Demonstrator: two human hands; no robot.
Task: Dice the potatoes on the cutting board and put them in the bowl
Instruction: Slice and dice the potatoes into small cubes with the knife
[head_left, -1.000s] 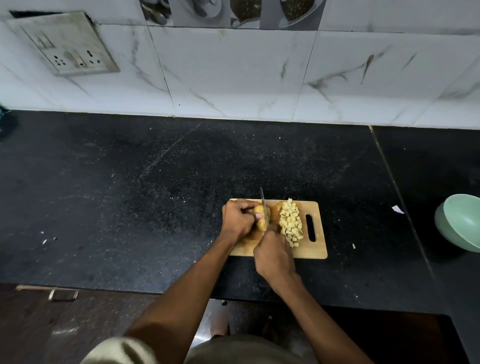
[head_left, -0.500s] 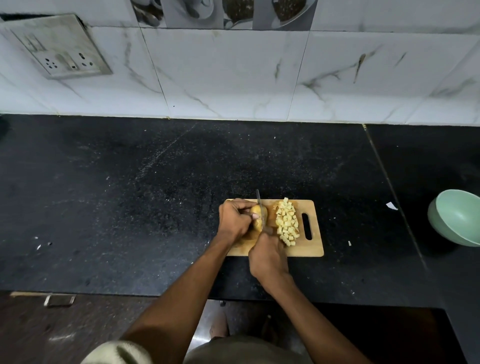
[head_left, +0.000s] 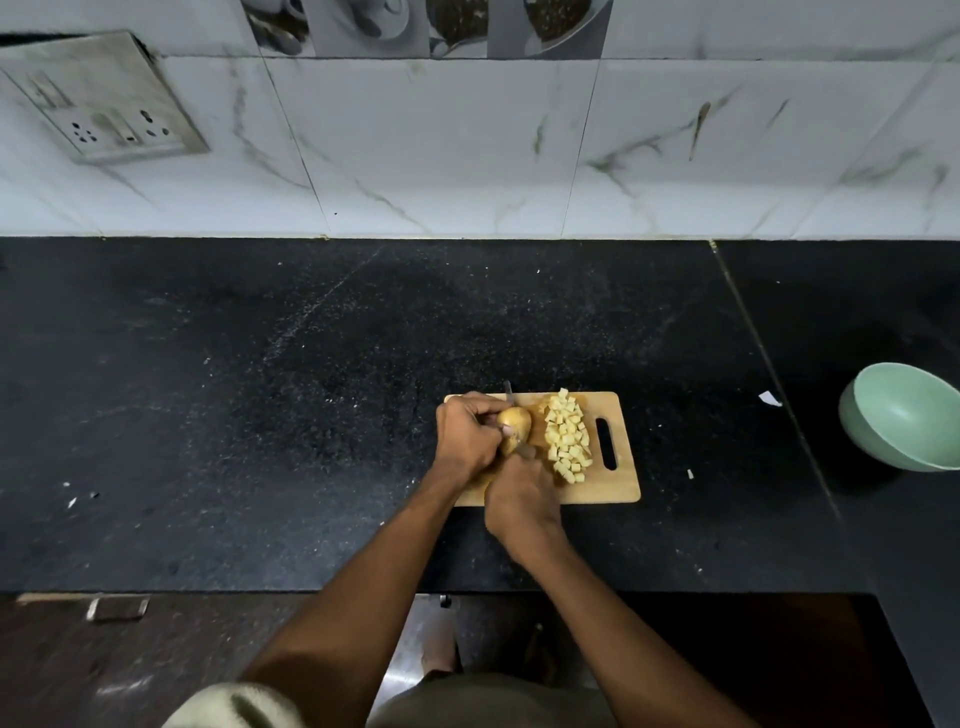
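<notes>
Steadying the unpeeled yellow-brown potato (head_left: 515, 423) near the left end of the rectangular wooden cutting board (head_left: 613, 491) — left hand (head_left: 465, 436) curled over it, fingertips best tucked back from the blade. Right hand (head_left: 522, 501) wrapped round the steel knife (head_left: 509, 392), wrist low. Pale diced potato cubes (head_left: 567, 436) just beside; mint-green round bowl (head_left: 906, 415) well apart at the counter's right edge.

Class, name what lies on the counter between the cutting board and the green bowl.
Head view: black counter with two small white scraps, between cutting board and green bowl.
</notes>
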